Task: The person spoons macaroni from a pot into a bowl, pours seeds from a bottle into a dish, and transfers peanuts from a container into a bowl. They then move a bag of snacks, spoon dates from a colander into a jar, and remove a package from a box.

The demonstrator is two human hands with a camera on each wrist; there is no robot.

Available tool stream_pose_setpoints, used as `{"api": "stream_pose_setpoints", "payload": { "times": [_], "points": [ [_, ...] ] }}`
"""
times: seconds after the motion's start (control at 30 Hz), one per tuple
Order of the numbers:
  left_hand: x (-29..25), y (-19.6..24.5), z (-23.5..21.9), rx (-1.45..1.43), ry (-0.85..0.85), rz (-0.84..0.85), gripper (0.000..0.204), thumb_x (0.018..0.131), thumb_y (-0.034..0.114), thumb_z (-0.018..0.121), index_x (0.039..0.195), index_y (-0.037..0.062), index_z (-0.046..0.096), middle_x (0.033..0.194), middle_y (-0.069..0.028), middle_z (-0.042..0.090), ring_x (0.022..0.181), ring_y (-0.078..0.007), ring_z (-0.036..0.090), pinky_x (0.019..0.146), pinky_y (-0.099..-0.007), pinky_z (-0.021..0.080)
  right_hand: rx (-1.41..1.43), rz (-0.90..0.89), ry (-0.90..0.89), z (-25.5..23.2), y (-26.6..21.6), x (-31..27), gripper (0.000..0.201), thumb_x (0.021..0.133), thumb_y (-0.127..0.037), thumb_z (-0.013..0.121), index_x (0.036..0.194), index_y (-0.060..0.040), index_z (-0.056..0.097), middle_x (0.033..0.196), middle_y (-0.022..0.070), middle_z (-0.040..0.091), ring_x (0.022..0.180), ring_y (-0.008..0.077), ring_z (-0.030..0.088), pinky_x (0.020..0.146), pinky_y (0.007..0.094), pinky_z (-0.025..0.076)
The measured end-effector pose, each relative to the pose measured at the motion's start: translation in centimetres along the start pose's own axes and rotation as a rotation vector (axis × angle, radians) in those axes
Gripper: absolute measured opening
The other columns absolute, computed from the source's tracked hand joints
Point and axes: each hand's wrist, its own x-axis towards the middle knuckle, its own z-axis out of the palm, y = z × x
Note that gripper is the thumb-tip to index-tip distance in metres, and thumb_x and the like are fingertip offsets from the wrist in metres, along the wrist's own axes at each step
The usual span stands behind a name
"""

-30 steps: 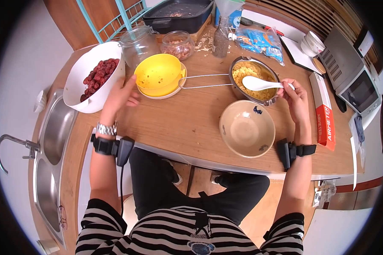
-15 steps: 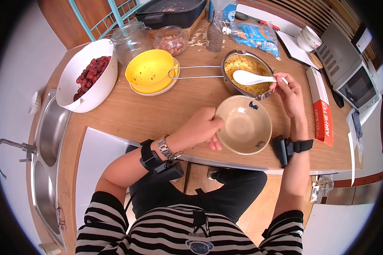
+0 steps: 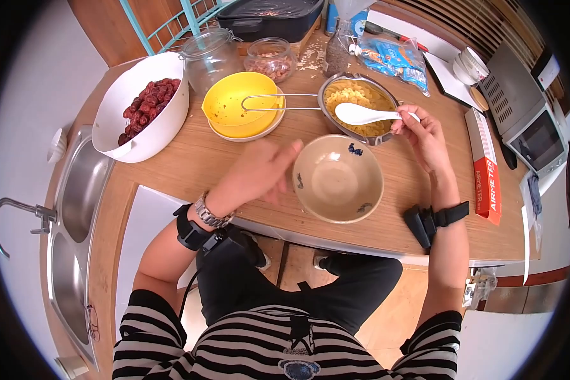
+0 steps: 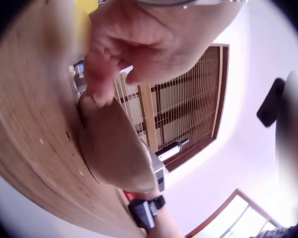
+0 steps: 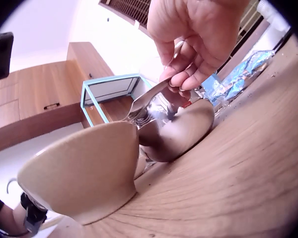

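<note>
The beige bowl (image 3: 339, 180) stands upright near the counter's front edge. My left hand (image 3: 256, 171), blurred, is at its left rim with loosely bent fingers; whether they touch it I cannot tell. The left wrist view shows fingertips (image 4: 102, 91) close to the bowl (image 4: 116, 148). My right hand (image 3: 424, 136) pinches the handle end of a white spoon (image 3: 364, 114) over the steel pot (image 3: 379, 134) of yellow pieces. Behind the bowl (image 5: 84, 173) in the right wrist view, my right hand (image 5: 193, 49) pinches the spoon (image 5: 151, 93).
The pot's wire handle reaches over a yellow bowl (image 3: 225, 104). Left stand a white bowl (image 3: 111, 123) of dark red fruit and a glass jar (image 3: 209, 63). Behind are a small nut jar (image 3: 269, 60) and blue packets (image 3: 396, 60). A red-white box (image 3: 486, 177) lies right.
My left hand came from the yellow bowl to the beige bowl's rim. The beige bowl and the pot have since shifted left. The spoon, still in my right hand, moved left with the pot.
</note>
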Motion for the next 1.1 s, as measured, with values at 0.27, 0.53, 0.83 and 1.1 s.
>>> {"api": "stream_pose_setpoints", "payload": {
  "times": [0.27, 0.53, 0.83, 1.1],
  "points": [
    [4.8, 1.4, -2.3, 0.784, 0.645, 0.939, 0.038, 0.070, 0.024, 0.059, 0.096, -0.0018, 0.049, 0.088, -0.0167, 0.053, 0.087, -0.0304, 0.048, 0.074, -0.0355, 0.038, -0.224, 0.043, -0.101, 1.2, -1.3, 1.2, 0.017, 0.083, -0.014, 0.048, 0.092, -0.0010, 0.052, 0.072, 0.0067, 0.059, 0.075, 0.0114, 0.054, 0.078, 0.0244, 0.037],
    [7.9, 1.9, -3.4, 0.866, 0.261, 0.616, 0.037, 0.067, 0.029, 0.062, 0.088, -0.0006, 0.055, 0.087, -0.0146, 0.053, 0.091, -0.0274, 0.046, 0.078, -0.0385, 0.032, -0.422, -0.093, 0.130, 0.0, -4.8, 1.9, 0.019, 0.082, -0.014, 0.049, 0.096, -0.0016, 0.052, 0.070, 0.0031, 0.059, 0.077, 0.0082, 0.052, 0.080, 0.0236, 0.034],
    [7.9, 0.5, -3.8, 0.732, 0.361, 0.791, 0.036, 0.066, 0.032, 0.064, 0.085, 0.0031, 0.057, 0.071, -0.0057, 0.052, 0.074, -0.0202, 0.046, 0.073, -0.0299, 0.031, -1.017, -0.287, 0.170, 3.8, -4.9, 0.5, 0.010, 0.079, -0.007, 0.049, 0.086, -0.0007, 0.052, 0.071, 0.0109, 0.056, 0.063, 0.0147, 0.056, 0.057, 0.0258, 0.043],
    [7.4, 0.4, -3.8, 0.718, 0.377, 0.816, 0.034, 0.066, 0.029, 0.065, 0.085, 0.0026, 0.057, 0.070, -0.0058, 0.052, 0.075, -0.0205, 0.046, 0.073, -0.0309, 0.033, -0.754, -0.153, 0.078, 3.5, -2.0, 1.2, 0.013, 0.080, -0.009, 0.049, 0.087, 0.0012, 0.052, 0.061, 0.0061, 0.053, 0.058, 0.0126, 0.052, 0.054, 0.0240, 0.041]
  ]
}}
